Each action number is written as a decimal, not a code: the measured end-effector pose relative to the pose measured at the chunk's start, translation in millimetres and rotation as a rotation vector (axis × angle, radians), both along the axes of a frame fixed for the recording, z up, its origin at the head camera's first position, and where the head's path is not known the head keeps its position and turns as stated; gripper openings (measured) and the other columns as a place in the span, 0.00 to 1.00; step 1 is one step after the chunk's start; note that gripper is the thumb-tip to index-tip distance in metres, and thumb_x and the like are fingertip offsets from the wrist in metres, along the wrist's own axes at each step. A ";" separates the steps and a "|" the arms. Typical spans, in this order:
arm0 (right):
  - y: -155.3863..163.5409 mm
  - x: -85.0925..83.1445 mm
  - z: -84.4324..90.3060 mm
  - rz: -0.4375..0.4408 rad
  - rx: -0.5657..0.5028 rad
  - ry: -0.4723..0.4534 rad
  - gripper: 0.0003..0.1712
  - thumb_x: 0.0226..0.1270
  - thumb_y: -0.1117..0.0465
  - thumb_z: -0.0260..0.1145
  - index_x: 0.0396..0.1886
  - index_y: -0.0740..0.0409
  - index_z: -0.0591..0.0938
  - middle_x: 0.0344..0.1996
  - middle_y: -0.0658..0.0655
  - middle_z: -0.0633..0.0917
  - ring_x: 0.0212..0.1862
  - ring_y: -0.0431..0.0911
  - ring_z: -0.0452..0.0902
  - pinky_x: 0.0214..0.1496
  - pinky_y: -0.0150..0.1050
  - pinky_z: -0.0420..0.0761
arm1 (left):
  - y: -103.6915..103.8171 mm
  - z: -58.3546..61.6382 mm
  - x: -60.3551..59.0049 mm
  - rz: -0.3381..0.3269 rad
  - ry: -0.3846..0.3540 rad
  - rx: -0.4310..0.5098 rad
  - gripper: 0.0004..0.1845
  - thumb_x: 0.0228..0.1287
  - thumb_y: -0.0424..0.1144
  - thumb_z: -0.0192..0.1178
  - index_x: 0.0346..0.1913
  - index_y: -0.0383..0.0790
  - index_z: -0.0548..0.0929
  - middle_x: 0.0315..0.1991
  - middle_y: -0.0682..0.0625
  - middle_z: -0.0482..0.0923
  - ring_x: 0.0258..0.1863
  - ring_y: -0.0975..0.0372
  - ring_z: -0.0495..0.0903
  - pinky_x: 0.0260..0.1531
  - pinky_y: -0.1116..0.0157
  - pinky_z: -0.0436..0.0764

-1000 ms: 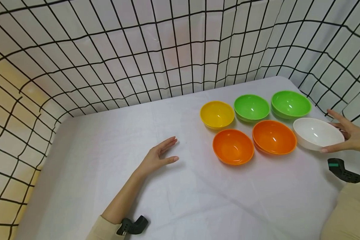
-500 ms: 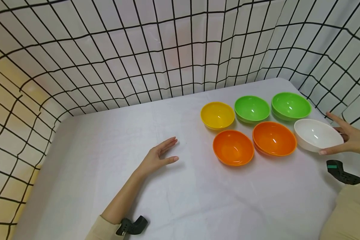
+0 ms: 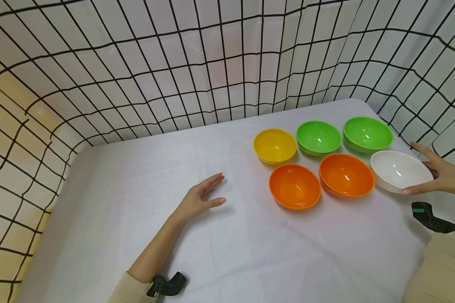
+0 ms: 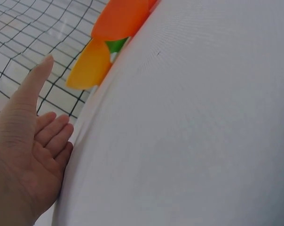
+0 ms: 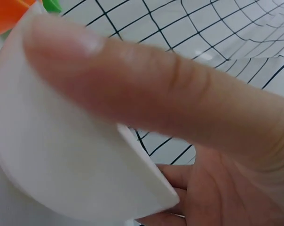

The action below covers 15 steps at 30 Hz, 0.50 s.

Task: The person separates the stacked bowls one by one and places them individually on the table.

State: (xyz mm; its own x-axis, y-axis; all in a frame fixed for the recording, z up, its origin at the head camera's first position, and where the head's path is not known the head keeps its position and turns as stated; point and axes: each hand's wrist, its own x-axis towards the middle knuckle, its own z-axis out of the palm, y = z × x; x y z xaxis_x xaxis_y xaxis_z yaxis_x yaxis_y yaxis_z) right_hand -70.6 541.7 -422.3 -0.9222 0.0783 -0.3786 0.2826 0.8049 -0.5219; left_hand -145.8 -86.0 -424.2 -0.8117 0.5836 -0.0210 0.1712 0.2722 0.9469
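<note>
At the right end of a group of bowls, a white bowl (image 3: 396, 168) is held by my right hand (image 3: 445, 174). The thumb (image 5: 146, 89) lies along its near outer side, and the other fingers (image 5: 177, 176) reach the side nearest the palm; part of them is hidden behind the bowl. An orange bowl (image 3: 345, 174) sits immediately left of the white one, and a second orange bowl (image 3: 293, 185) is beside it. My left hand (image 3: 199, 198) rests on the white cloth left of the bowls, fingers relaxed and thumb apart, holding nothing.
Behind the orange bowls stand a yellow bowl (image 3: 274, 145), a green bowl (image 3: 318, 136) and another green bowl (image 3: 368, 134). A black wire grid (image 3: 227, 63) closes off the back and sides of the cloth-covered table (image 3: 136, 176). A black wrist mount (image 3: 168, 285) sits on the left forearm.
In the last half second the white bowl and my right hand shift very slightly left. My left hand stays in place, and the other bowls do too.
</note>
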 end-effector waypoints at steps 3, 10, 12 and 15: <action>2.6 -2.8 -0.1 -0.011 -0.001 -0.025 0.74 0.49 0.48 0.73 0.55 0.23 0.12 0.55 0.89 0.52 0.49 0.78 0.58 0.40 0.74 0.65 | 0.2 -0.7 -0.7 -0.002 0.010 0.003 0.39 0.52 0.47 0.68 0.68 0.49 0.63 0.64 0.57 0.68 0.64 0.71 0.63 0.68 0.62 0.56; 9.9 -8.5 1.1 -0.046 0.034 -0.085 0.67 0.56 0.40 0.65 0.57 0.30 0.12 0.59 0.87 0.46 0.53 0.79 0.48 0.42 0.78 0.55 | 0.0 -3.7 -2.1 -0.008 0.036 0.023 0.39 0.53 0.44 0.68 0.68 0.47 0.64 0.64 0.53 0.68 0.65 0.65 0.63 0.67 0.59 0.56; 11.4 -9.2 1.3 -0.050 0.044 -0.086 0.66 0.57 0.39 0.63 0.59 0.34 0.13 0.60 0.87 0.44 0.54 0.80 0.47 0.42 0.78 0.55 | 0.4 -3.7 -2.4 -0.008 0.035 0.024 0.38 0.53 0.44 0.68 0.68 0.47 0.64 0.64 0.53 0.68 0.65 0.65 0.63 0.67 0.59 0.57; 11.8 -9.7 3.3 -0.053 0.054 -0.078 0.65 0.57 0.37 0.62 0.62 0.38 0.15 0.60 0.86 0.45 0.55 0.80 0.47 0.42 0.78 0.55 | 1.1 -3.0 -2.5 -0.001 0.026 0.023 0.38 0.53 0.45 0.68 0.67 0.48 0.64 0.64 0.54 0.68 0.65 0.67 0.63 0.67 0.61 0.57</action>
